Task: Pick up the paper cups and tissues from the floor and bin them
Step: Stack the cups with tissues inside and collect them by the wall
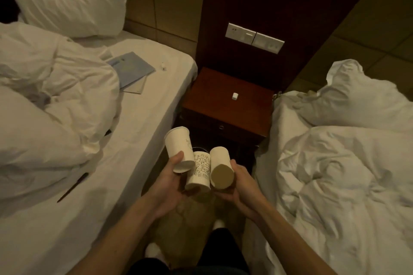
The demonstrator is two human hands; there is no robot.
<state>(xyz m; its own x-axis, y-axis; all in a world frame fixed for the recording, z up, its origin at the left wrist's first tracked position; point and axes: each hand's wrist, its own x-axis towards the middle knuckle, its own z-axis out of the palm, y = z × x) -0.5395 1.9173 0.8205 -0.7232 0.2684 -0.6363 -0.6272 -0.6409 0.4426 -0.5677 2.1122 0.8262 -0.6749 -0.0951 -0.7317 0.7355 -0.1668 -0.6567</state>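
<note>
Three cups are off the floor, held up between the beds. Left hand grips one, right hand grips another, third wedged between. None binned yet. Probable bin rim just behind. No tissues visible.

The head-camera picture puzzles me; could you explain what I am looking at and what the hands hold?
There is no machine: a person wears one camera on the head, looking down at their bare hands. They stand between a left bed and a right bed, both unmade, facing a nightstand with a small white object on it. The left hand grips a plain white paper cup, the right hand a second paper cup with its base towards us. A doodle-printed cup sits between them; which hand bears it is unclear.
</note>
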